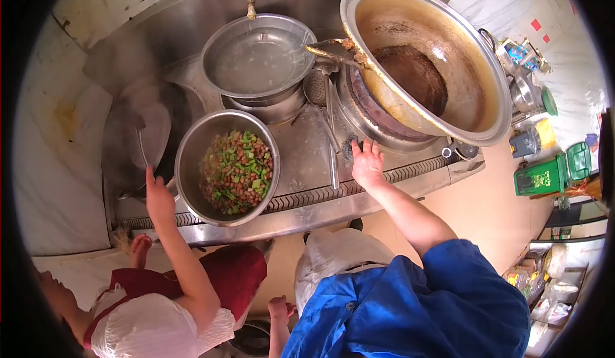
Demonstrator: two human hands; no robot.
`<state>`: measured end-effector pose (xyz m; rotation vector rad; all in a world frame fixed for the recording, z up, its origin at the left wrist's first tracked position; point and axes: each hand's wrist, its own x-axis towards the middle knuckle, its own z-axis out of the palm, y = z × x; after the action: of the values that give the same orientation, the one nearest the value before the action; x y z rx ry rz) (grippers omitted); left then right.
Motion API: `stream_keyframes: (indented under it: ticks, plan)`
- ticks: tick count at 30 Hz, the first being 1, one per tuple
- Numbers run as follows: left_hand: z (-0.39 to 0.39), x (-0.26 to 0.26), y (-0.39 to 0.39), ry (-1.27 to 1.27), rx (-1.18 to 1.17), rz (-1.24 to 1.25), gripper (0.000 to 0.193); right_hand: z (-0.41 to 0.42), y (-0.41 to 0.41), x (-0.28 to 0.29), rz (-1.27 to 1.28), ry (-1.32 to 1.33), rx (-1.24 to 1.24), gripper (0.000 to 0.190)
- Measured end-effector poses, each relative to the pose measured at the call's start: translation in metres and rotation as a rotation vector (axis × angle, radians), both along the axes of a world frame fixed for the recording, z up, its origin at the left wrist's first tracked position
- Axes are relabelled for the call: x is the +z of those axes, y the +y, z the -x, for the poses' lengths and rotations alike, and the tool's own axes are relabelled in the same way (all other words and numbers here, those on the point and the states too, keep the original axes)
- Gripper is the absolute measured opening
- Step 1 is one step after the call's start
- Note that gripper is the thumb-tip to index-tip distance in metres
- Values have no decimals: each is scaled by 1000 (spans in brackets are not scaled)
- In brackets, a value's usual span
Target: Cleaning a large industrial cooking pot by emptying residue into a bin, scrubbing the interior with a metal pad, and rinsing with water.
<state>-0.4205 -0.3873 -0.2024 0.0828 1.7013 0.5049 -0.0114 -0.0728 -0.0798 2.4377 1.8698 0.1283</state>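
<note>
My right hand [369,163] reaches over the steel stove top [300,165], palm down with fingers slightly apart. Its fingertips are beside a dark scouring pad [350,146], near the burner ring under a large tilted pan. Left of it lie a long-handled ladle [331,132] and a perforated skimmer [315,88]. My left hand [280,306] hangs low by my blue shirt, its fingers curled; whether it holds anything cannot be made out. A steel bowl [181,170] of brown beans or peanuts [235,165] and chopped green vegetable pieces stands at the stove's front edge.
At left a co-worker's hand [161,199] grips a utensil handle [142,149] over a steaming wok [180,103]. A basin of cloudy water [259,62] sits below a tap [251,2]. The huge pan [490,132] leans on the right burner. A green bin [540,177] stands beyond.
</note>
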Motion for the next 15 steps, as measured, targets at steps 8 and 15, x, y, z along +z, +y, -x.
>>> stream_keyframes:
  ticks: [8,15]
  plan:
    - [-55,124,107,133,-552,-307,23,-10,-3,45,-91,434,253,27]
    - [-209,267,257,112,-699,-967,28,-65,-77,240,-337,564,478,44]
